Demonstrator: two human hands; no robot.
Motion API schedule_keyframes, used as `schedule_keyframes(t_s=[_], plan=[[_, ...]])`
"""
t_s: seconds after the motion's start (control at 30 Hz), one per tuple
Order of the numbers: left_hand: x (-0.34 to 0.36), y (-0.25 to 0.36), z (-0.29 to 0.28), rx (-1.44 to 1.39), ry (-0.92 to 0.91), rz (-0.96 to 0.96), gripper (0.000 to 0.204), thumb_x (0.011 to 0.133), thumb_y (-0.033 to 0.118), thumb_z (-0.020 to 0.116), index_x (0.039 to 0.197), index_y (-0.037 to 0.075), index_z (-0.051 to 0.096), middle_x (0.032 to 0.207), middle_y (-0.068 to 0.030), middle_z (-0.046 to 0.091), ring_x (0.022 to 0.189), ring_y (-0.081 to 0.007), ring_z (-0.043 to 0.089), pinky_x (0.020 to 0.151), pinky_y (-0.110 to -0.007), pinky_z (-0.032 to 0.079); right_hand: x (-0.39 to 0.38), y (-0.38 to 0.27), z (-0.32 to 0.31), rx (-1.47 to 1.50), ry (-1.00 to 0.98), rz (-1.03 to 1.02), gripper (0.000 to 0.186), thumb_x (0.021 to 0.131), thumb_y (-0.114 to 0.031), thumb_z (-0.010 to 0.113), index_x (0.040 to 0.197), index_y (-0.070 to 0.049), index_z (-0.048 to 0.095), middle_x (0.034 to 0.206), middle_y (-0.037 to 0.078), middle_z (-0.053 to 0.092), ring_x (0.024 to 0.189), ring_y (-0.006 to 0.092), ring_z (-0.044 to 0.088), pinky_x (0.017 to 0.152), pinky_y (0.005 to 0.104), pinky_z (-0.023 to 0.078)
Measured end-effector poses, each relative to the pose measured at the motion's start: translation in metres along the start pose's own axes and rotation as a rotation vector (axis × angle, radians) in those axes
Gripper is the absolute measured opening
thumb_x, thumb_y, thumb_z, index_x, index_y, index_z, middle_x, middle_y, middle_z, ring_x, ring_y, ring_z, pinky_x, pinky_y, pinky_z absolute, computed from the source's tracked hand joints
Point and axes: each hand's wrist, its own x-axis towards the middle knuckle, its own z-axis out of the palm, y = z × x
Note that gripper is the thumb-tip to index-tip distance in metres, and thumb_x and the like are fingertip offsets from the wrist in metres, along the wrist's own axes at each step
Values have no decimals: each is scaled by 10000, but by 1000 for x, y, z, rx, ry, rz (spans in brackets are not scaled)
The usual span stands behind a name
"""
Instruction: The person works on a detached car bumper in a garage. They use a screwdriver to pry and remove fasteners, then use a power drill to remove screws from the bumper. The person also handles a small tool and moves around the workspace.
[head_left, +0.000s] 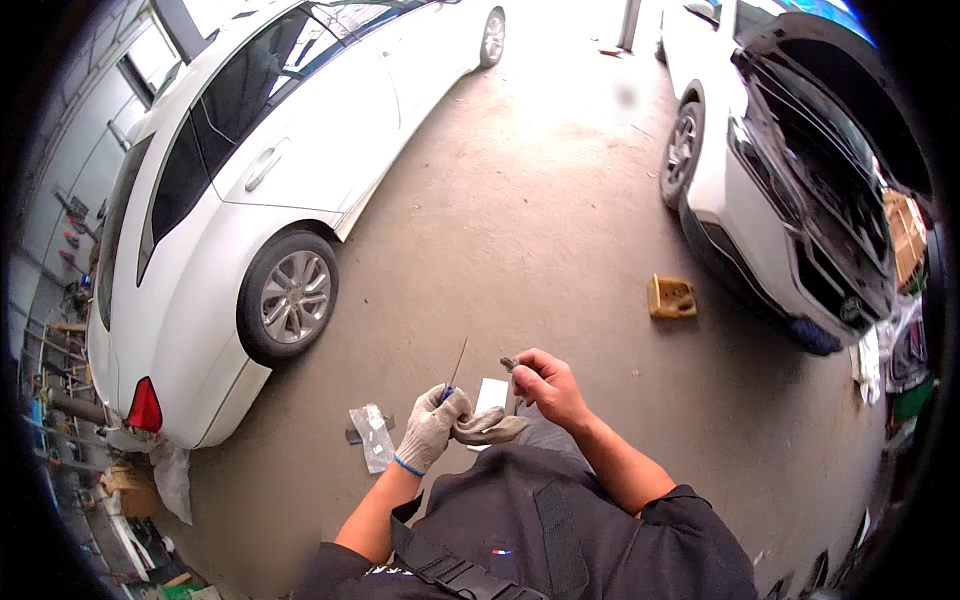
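Note:
A white knit work glove covers my left hand (436, 425), which is closed around the blue handle of a screwdriver (459, 362). Its thin shaft points up and away from me. Beside that hand hangs a crumpled grey-brown cloth (492, 428), perhaps a second glove; whether the left fingers grip it too, I cannot tell. Bare and raised to about the same height, my right hand (548, 388) pinches a small dark metallic piece (509, 364) between thumb and fingers. The piece is apart from the screwdriver, and its exact kind is too small to make out.
Below my hands are a white flat item (492, 394) and a clear plastic bag (373, 440). A white car (330, 130) stands left; another car (745, 225), its hood up, stands right. A yellow plastic container (671, 297) sits on the concrete floor (480, 220).

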Motion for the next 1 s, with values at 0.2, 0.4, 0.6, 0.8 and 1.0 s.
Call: schedule_keyframes(t_s=[0.2,0.4,0.6,0.8,1.0], plan=[[163,78,60,-175,125,48,209,956,227,606,954,25,659,802,-17,644,717,-86,573,663,-245,476,177,-74,-82,-123,-155,62,162,984,-190,577,1011,-32,604,775,-11,604,625,46,529,560,213,456],[329,158,110,-153,33,121,274,966,127,577,1204,0,621,996,-53,678,886,-129,640,800,-276,538,323,-126,-149,-541,-197,-184,198,890,-170,687,972,6,648,788,141,682,682,172,655,635,311,521],[567,177,122,-456,-79,-19,206,951,125,619,1115,7,660,966,-40,676,869,-127,644,780,-266,539,509,-134,-249,-471,-123,22,277,909,-176,683,1095,7,589,783,120,669,711,172,646,679,324,525],[801,296,156,-607,-430,-235,285,976,181,580,1191,-5,597,977,-93,661,872,-187,657,788,-308,554,685,-200,-360,48,160,52,158,992,-188,576,1030,-34,575,810,11,577,616,52,488,529,223,416],[993,374,216,-340,-565,-279,333,937,113,590,1240,-25,571,1069,-124,665,959,-201,653,886,-337,539,823,-253,-457,365,216,-146,232,1010,-192,552,1165,-20,581,840,18,577,637,58,516,547,217,448]])
